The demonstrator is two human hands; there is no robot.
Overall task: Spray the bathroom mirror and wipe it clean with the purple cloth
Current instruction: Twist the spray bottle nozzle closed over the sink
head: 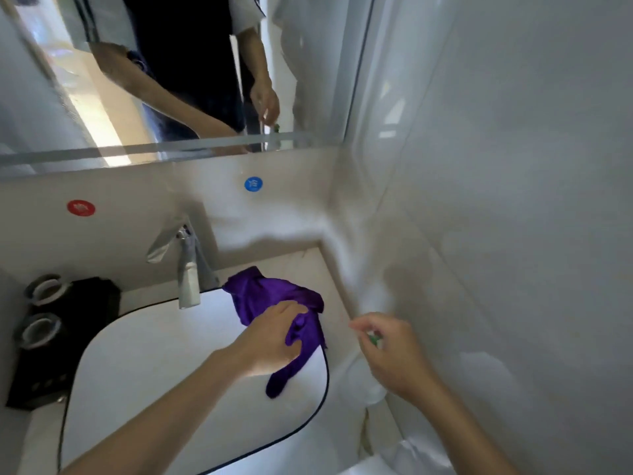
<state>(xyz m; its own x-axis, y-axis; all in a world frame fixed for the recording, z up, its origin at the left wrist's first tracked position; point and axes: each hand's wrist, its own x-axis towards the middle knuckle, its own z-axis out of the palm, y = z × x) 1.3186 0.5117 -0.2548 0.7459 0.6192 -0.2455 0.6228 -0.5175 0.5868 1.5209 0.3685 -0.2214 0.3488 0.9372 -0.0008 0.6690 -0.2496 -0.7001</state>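
Right hand (394,351) curls around what looks like a clear spray bottle (371,378) with a green top (blurry), left hand (274,337) grips the purple cloth (270,296) draped over the sink (154,371) rim by the tap (188,269), mirror (171,80) on the wall beyond.

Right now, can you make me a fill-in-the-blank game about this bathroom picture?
1. The left hand grips a cloth coloured ____.
2. The cloth lies over the rim of the ____, right of the tap.
3. The round sticker under the mirror on the right is ____.
4. The right hand pinches something small and ____.

Missing words: purple, sink, blue, green.
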